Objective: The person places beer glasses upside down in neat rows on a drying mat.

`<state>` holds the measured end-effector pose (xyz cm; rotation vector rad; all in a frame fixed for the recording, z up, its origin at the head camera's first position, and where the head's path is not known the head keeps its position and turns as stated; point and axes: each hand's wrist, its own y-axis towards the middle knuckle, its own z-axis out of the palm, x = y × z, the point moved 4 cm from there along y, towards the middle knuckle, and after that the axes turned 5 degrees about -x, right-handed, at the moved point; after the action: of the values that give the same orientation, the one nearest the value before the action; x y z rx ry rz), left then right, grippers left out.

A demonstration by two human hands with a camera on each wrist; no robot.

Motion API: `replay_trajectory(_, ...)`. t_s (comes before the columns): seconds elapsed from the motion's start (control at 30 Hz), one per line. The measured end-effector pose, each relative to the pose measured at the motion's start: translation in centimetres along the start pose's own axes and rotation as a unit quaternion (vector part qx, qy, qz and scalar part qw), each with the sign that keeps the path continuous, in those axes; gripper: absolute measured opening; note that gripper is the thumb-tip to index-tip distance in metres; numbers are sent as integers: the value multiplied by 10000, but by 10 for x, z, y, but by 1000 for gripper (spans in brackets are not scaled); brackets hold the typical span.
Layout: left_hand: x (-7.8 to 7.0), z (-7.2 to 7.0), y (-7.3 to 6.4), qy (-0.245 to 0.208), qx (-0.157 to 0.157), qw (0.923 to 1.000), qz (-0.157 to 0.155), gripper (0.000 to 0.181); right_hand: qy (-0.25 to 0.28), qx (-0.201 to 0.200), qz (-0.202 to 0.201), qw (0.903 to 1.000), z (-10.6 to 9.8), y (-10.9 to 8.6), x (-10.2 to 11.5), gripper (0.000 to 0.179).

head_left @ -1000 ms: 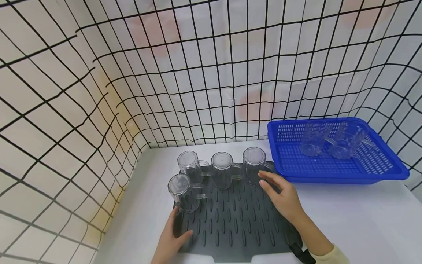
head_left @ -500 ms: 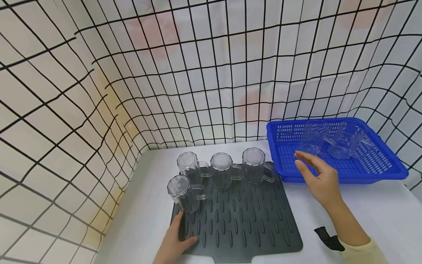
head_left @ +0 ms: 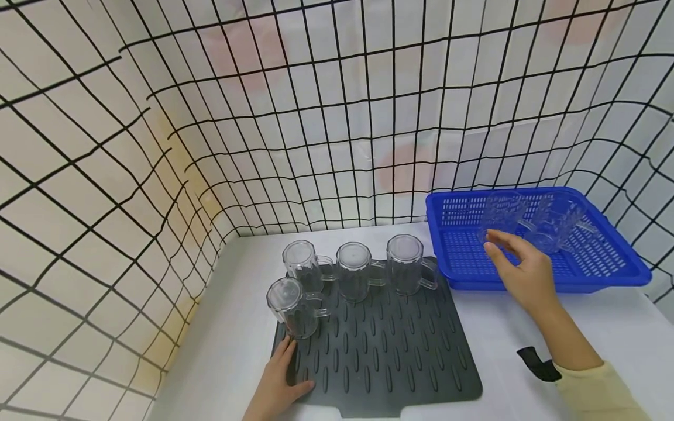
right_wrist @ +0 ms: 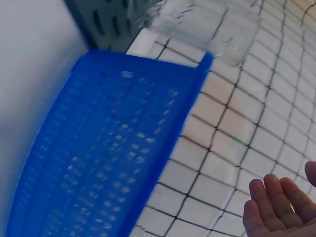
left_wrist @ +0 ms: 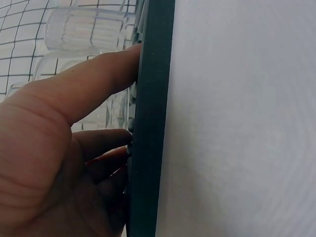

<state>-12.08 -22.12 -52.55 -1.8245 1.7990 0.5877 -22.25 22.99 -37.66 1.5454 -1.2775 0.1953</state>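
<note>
My left hand [head_left: 276, 377] rests on the front left part of the dark ribbed drying mat [head_left: 389, 356], its fingertips close to an upside-down glass mug [head_left: 296, 310]; the left wrist view shows thumb and fingers touching the mat's edge [left_wrist: 153, 123]. Behind that mug, three more stand upside down in a row: one at left [head_left: 305, 266], one in the middle [head_left: 354, 275], one at right [head_left: 405, 266]. Over the blue basket [head_left: 505, 286] hovers my right hand [head_left: 526, 275], fingers loosely bent, holding nothing. It partly hides a glass mug [head_left: 500, 213]; another mug [head_left: 553, 225] stands beside that one.
Black wire grid [head_left: 368, 146] rises behind the white table [head_left: 226, 327] and along its left and right sides. The basket stands at the mat's back right corner. A black strap [head_left: 539, 365] hangs by my right sleeve [head_left: 595, 389].
My right hand has moved right, from beside the right mug on the mat to above the basket. My left hand has shifted slightly on the mat. The mugs have stayed in place.
</note>
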Motion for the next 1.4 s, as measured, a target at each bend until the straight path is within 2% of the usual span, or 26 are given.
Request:
replay_trajectory(0.23, 3, 0, 0, 33, 8, 10000, -66, 97, -265, 181, 559, 9979, 0, 14, -30, 40)
replay_trajectory(0.47, 2, -3, -1, 70, -48, 10000, 35, 97, -454, 47, 711, 9964, -4, 30, -52, 44)
replay_trajectory(0.53, 1, -3, -1, 76, -46, 9999, 51, 96, -465, 146, 877, 9949, -5, 33, -65, 47)
replay_trajectory(0.6, 0, -4, -1, 87, -31, 9999, 38, 96, -584, 150, 1097, 9921, -3, 35, -92, 49)
replay_trajectory(0.67, 0, -4, -1, 90, -24, 10000, 26, 96, -619, 293, 1215, 9902, -4, 38, -104, 52)
replay_trajectory(0.77, 0, -3, 0, 119, -12, 9999, 19, 96, -838, 493, 1297, 9868, -6, 42, -110, 56)
replay_trajectory(0.87, -1, -4, -1, 124, -22, 9999, 59, 95, -973, 810, 1352, 9827, -12, 46, -99, 59)
replay_trajectory(1.17, -4, -7, -1, 14, 98, 9999, -49, 95, -1270, 1011, 1592, 9738, -13, 54, -126, 64)
replay_trajectory(1.4, -3, -6, 0, -39, 169, 9998, -48, 95, -1493, 1294, 1630, 9666, -11, 54, -139, 68)
